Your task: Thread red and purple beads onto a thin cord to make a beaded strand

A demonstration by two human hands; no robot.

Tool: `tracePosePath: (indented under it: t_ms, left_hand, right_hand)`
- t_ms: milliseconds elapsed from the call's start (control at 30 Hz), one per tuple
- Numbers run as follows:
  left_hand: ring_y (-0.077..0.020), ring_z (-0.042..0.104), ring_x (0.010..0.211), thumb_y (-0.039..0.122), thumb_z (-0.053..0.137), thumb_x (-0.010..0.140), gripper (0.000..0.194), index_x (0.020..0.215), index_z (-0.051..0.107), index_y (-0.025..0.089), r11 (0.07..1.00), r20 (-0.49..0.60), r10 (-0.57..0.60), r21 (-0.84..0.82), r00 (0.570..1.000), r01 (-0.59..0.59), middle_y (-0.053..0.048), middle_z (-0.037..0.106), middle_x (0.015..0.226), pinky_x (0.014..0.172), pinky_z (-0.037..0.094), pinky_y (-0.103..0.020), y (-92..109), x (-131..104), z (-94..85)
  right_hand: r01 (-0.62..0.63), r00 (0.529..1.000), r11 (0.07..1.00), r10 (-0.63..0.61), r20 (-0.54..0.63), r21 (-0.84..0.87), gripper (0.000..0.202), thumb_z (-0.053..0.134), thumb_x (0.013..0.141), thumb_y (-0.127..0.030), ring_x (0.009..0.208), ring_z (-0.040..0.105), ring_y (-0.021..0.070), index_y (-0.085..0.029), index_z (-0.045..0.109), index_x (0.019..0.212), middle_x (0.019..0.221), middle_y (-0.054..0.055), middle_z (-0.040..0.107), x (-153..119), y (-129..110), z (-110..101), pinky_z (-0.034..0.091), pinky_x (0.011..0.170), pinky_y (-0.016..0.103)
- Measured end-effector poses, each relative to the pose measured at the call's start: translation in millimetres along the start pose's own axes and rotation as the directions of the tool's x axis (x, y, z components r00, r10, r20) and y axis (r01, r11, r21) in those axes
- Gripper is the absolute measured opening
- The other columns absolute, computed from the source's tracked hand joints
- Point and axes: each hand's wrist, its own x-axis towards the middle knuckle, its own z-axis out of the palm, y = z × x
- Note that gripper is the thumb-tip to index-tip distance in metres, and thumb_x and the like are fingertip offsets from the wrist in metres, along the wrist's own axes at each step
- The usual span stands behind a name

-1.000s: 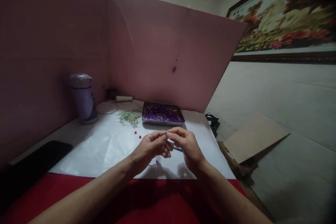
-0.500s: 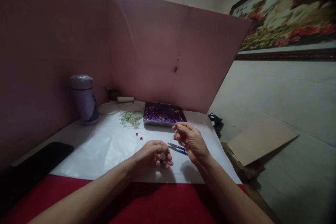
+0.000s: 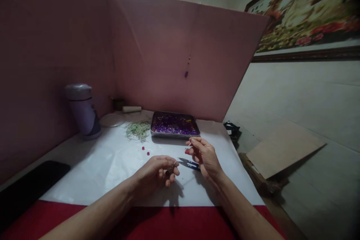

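White sheet (image 3: 112, 172): right hand (image 3: 206, 155) partly hides snips (image 3: 189, 164), bead tray (image 3: 174, 136) beyond.

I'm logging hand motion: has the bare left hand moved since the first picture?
Yes. The left hand has moved back towards the person, farther from the shallow rectangular metal tray.

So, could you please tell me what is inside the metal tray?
The metal tray holds mostly purple beads, with a yellow piece towards the far right. What lies beneath the beads is covered and cannot be seen.
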Motion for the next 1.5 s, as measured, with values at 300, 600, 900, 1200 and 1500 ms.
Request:
tracePosePath:
  t_ms: [300,600,900,1200,1500]
  left_hand:
    - [-0.008,0.053,0.045,0.026,0.069,0.07,0.018,0.074,0.061,0.01,1.0,-0.096,-0.007,0.01,0.995,0.008,-0.006,0.063,0.066,0.035,0.035,-0.015,0.6,0.6,4.2]
    - [-0.0079,0.051,0.041,0.024,0.069,0.068,0.017,0.068,0.057,0.012,0.998,-0.205,0.032,0.068,0.978,-0.019,-0.005,0.063,0.064,0.03,0.033,-0.015,1.1,2.5,4.4]
    - [-0.0081,0.051,0.041,0.029,0.069,0.069,0.02,0.07,0.058,0.013,0.993,-0.203,0.07,0.105,0.977,-0.05,-0.002,0.062,0.063,0.031,0.035,-0.016,-1.8,3.5,2.7]
    - [-0.0067,0.047,0.04,0.033,0.068,0.07,0.022,0.067,0.059,0.012,0.98,-0.185,0.097,0.187,0.978,-0.061,-0.001,0.061,0.063,0.033,0.038,-0.017,-5.8,1.4,2.5]
    - [-0.0067,0.046,0.038,0.032,0.068,0.07,0.022,0.065,0.059,0.012,0.973,-0.199,0.101,0.225,0.975,-0.055,0.0,0.059,0.061,0.033,0.04,-0.019,-2.6,-0.5,6.4]
  right_hand:
    - [-0.02,0.999,0.999,0.018,-0.026,-0.044,0.021,0.072,0.069,-0.032,0.048,0.047,0.0054,-0.015,0.064,0.075,0.07,0.001,0.062,-2.0,7.5,-5.9,0.021,0.034,0.014]
    - [0.18,0.965,0.772,-0.259,-0.043,-0.609,0.011,0.064,0.072,-0.028,0.061,0.052,0.0142,-0.017,0.065,0.075,0.074,0.003,0.062,-12.1,7.9,-2.6,0.038,0.054,0.025]
    - [-0.125,0.977,0.924,0.179,0.118,-0.362,0.021,0.059,0.073,-0.029,0.045,0.041,0.0096,-0.015,0.058,0.057,0.052,-0.001,0.055,-43.0,20.7,26.9,0.029,0.045,0.023]
    - [-0.211,0.977,0.973,0.212,0.007,-0.098,0.019,0.072,0.065,-0.029,0.043,0.036,0.0075,-0.015,0.06,0.066,0.048,-0.004,0.05,-43.5,28.0,25.6,0.025,0.043,0.02]
    - [-0.161,0.986,0.972,0.168,0.026,-0.169,0.018,0.07,0.067,-0.03,0.048,0.041,0.009,-0.015,0.06,0.066,0.051,-0.003,0.053,-41.7,29.4,23.0,0.03,0.047,0.021]
